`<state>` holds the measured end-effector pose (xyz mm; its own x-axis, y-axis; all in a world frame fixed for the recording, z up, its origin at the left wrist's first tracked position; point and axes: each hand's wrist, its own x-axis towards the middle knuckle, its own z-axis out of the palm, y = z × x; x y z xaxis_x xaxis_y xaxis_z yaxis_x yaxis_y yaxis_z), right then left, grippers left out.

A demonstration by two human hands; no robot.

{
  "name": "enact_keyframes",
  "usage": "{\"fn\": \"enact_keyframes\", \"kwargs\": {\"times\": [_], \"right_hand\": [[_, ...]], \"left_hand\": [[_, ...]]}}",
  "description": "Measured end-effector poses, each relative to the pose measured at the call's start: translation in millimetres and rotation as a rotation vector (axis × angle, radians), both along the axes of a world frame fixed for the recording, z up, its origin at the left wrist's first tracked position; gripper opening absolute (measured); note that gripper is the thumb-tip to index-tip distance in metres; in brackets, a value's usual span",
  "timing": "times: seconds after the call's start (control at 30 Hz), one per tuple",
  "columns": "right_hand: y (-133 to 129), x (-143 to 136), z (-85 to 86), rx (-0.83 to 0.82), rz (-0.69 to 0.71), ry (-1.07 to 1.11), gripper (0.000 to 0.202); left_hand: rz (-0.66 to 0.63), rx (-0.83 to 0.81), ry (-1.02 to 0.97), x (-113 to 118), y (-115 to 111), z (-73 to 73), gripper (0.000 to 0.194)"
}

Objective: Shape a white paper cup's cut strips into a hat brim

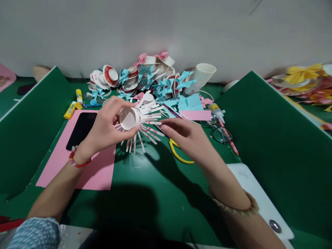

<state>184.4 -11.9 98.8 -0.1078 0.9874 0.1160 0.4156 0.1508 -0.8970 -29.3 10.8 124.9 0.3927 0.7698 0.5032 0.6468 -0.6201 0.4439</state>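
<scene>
My left hand (102,126) grips a white paper cup (128,119) above the table, thumb below and fingers over the top. The cup's wall is cut into many narrow strips (149,133) that fan outward, some with red print. At the right side of the fan, my right hand (188,135) pinches the end of one strip between thumb and fingers. Beneath that hand lie scissors with yellow handles (178,157), their blades mostly hidden.
Pink paper (100,176) lies at the left under a black phone (82,130), near yellow glue sticks (70,110). Finished paper ornaments (153,77) and stacked cups (203,74) line the back. Eyeglasses (221,135) and a white tablet-like device (255,193) lie right. Green partitions (275,138) flank the table.
</scene>
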Motion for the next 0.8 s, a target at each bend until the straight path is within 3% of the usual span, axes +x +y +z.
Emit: {"fn": "enact_keyframes", "kwargs": {"times": [0.13,0.27,0.37,0.57,0.8], "right_hand": [[7.2,-27.3,8.3,-0.249,-0.018,0.551,0.020],[7.5,-31.6,0.5,-0.351,-0.047,0.744,0.018],[3.3,-29.7,1.0,-0.272,-0.081,0.737,0.015],[-7.2,-32.0,10.4,0.015,-0.174,0.523,0.006],[-16.0,-34.9,14.9,0.113,-0.195,0.376,0.003]], "left_hand": [[-0.001,0.084,-0.031,6.5,-4.9,-0.8,0.034],[0.030,0.157,0.006,12.4,-8.3,-2.7,0.033],[0.051,0.170,0.014,15.5,-10.3,-4.8,0.034],[0.079,0.236,-0.007,18.4,-15.9,-7.4,0.036],[0.091,0.333,0.034,21.5,-23.2,-7.7,0.040]]}}
